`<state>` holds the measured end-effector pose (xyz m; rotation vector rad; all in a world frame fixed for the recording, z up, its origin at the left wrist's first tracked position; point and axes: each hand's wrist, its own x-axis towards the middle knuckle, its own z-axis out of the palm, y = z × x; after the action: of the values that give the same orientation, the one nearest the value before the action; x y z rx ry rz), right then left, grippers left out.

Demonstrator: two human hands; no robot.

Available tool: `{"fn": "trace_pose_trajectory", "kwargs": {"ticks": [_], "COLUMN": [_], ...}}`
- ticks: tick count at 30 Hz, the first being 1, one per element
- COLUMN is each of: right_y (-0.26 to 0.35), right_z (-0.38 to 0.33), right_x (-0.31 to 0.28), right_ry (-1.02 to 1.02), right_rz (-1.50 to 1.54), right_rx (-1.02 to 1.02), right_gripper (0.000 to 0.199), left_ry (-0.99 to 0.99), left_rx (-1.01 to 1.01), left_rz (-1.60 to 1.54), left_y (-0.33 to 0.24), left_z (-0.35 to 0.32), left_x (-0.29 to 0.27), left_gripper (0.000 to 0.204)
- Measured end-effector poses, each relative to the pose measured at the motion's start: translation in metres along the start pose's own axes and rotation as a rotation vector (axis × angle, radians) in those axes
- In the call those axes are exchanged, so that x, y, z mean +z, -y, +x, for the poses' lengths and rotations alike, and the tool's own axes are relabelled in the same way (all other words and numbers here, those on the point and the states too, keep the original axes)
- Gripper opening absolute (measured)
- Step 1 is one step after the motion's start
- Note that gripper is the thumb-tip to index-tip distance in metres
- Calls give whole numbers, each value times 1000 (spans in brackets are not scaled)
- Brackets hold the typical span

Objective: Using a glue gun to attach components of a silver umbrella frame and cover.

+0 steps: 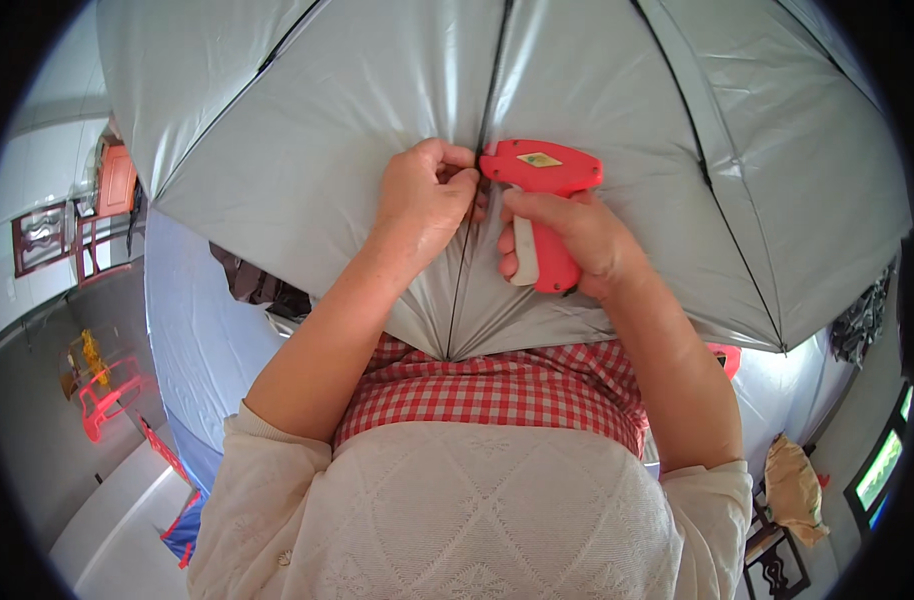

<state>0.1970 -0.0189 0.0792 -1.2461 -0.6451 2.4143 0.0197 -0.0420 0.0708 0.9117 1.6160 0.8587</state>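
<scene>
An opened umbrella (307, 170) with silver-grey cloth and thin black ribs spreads in front of me, its near edge at my lap. My right hand (587, 235) grips a red tagging gun (552, 235) with a pale trigger, its front end against the middle rib (496, 80). My left hand (432, 195) is closed at that same rib, thumb and forefinger pinching the rib and the cloth beside the gun's tip. Whatever small piece may lie between those fingertips is hidden.
A red-checked cloth (477, 385) covers my lap. Light blue sheeting (192, 320) lies under the umbrella at left, with dark crumpled material (260, 283) near it. Farther left stands a pink-red chair (112, 400). A tan sack (795, 488) sits at lower right.
</scene>
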Motion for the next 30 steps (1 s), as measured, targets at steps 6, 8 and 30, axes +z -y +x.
{"fn": "trace_pose_trajectory", "kwargs": {"ticks": [6,8,30], "right_y": [-5,5,91], "right_z": [-4,-21,75], "right_x": [9,10,-9], "right_ry": [-52,-117,-185], "right_rz": [-127,53,-1], "right_rx": [-47,-93,-498], "right_gripper": [20,22,22], "left_ry": [-67,-151,-195], "left_rx": [68,163,553], "left_rz": [-27,153,523], "left_y": [6,3,-56], "left_z": [-7,-1,99], "left_x": [-4,-12,-1], "left_gripper": [23,36,41]}}
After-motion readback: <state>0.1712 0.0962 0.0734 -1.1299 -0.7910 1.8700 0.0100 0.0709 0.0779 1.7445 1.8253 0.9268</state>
